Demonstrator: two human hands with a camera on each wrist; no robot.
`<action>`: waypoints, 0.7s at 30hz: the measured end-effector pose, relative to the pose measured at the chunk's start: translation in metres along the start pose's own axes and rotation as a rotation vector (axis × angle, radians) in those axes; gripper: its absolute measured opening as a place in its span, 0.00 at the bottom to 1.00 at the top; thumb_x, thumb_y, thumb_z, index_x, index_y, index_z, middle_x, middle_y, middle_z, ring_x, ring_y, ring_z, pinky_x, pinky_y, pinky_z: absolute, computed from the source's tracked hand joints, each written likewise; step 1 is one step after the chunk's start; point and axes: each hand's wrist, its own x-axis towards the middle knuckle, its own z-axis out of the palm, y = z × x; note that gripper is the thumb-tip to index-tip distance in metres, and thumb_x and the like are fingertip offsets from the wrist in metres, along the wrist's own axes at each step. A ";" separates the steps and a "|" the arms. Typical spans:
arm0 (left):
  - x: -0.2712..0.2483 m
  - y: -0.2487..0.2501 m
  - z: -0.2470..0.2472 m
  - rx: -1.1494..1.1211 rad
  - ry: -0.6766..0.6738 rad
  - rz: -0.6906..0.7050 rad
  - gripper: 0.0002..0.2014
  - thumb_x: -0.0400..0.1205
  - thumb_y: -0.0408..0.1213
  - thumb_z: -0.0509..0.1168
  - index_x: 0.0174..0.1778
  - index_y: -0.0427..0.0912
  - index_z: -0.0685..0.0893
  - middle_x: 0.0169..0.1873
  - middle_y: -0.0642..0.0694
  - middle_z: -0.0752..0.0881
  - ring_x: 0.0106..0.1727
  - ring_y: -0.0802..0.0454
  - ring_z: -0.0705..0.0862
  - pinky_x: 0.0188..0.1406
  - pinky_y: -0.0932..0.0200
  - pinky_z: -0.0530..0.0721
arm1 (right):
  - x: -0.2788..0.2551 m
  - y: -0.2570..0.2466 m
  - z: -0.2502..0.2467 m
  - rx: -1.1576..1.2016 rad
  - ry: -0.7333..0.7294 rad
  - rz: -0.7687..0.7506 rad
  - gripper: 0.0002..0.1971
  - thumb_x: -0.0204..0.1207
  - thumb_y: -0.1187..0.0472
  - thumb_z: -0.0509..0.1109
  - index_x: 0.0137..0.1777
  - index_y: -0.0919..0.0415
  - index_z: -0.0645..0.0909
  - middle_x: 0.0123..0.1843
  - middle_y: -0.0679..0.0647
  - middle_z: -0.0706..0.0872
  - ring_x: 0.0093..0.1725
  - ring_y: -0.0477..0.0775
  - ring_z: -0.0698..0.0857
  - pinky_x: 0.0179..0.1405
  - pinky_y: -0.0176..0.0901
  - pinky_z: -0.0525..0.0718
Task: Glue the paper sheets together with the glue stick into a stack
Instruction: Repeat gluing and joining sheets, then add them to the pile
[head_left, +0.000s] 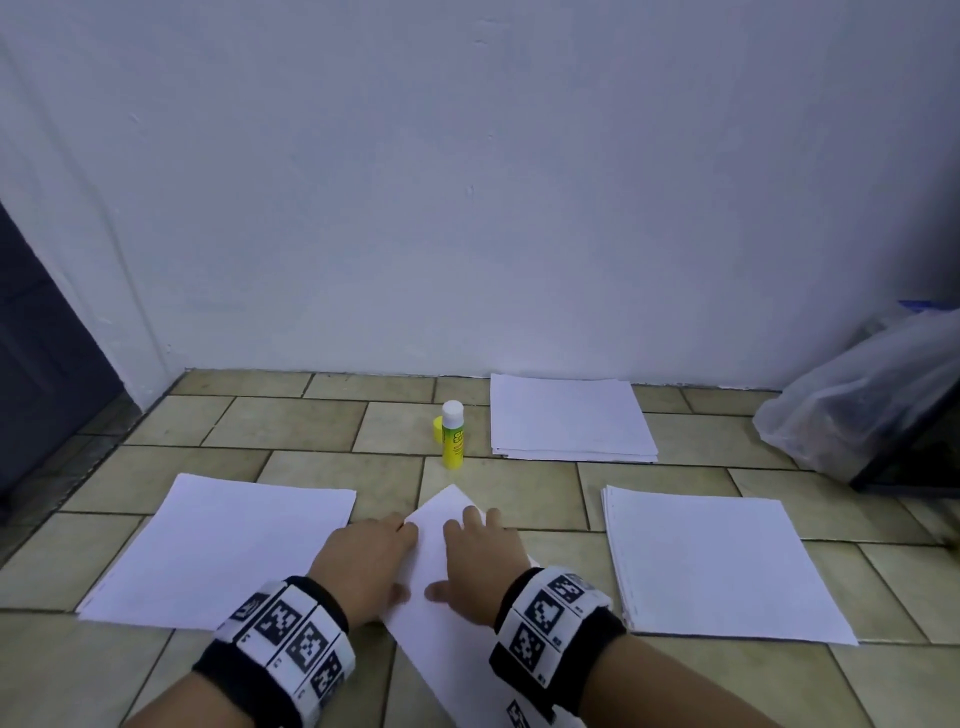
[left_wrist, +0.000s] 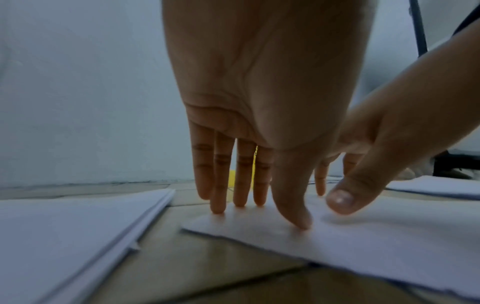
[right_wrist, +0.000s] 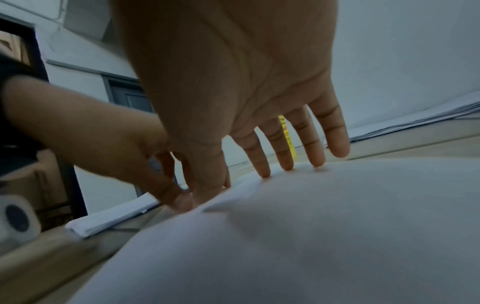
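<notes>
- Nearest, at 6 o'clock on the tiled floor, a skewed paper sheet lies corner-forward
- Both hands press it flat: left hand with fingers straight on its left edge, right hand with fingers spread, grasping nothing
- At 9 o'clock lies a paper stack, at 3 o'clock a second stack
- Farther, at 12 o'clock, the glue stick stands upright, uncapped, its yellow cap beside it
- At 1 o'clock, against the wall, lies a third stack
</notes>
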 end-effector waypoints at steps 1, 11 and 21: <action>-0.001 0.000 -0.001 -0.005 0.013 -0.014 0.17 0.84 0.43 0.60 0.68 0.44 0.73 0.64 0.47 0.77 0.60 0.47 0.80 0.50 0.57 0.75 | 0.002 -0.004 0.001 0.000 0.009 -0.001 0.31 0.78 0.41 0.65 0.71 0.64 0.66 0.70 0.61 0.68 0.69 0.65 0.68 0.62 0.55 0.71; 0.019 -0.005 0.002 -0.181 -0.025 -0.088 0.42 0.81 0.51 0.66 0.84 0.40 0.49 0.84 0.47 0.52 0.84 0.49 0.52 0.79 0.53 0.61 | 0.021 0.008 -0.011 -0.035 -0.058 -0.134 0.37 0.76 0.58 0.73 0.80 0.66 0.58 0.80 0.59 0.59 0.80 0.61 0.60 0.76 0.70 0.59; 0.028 -0.006 0.007 -0.138 -0.213 -0.114 0.46 0.84 0.56 0.59 0.84 0.37 0.37 0.84 0.43 0.37 0.85 0.48 0.36 0.82 0.46 0.47 | 0.023 -0.005 -0.021 0.058 -0.159 -0.210 0.38 0.81 0.60 0.63 0.84 0.66 0.44 0.86 0.55 0.47 0.84 0.53 0.52 0.82 0.65 0.42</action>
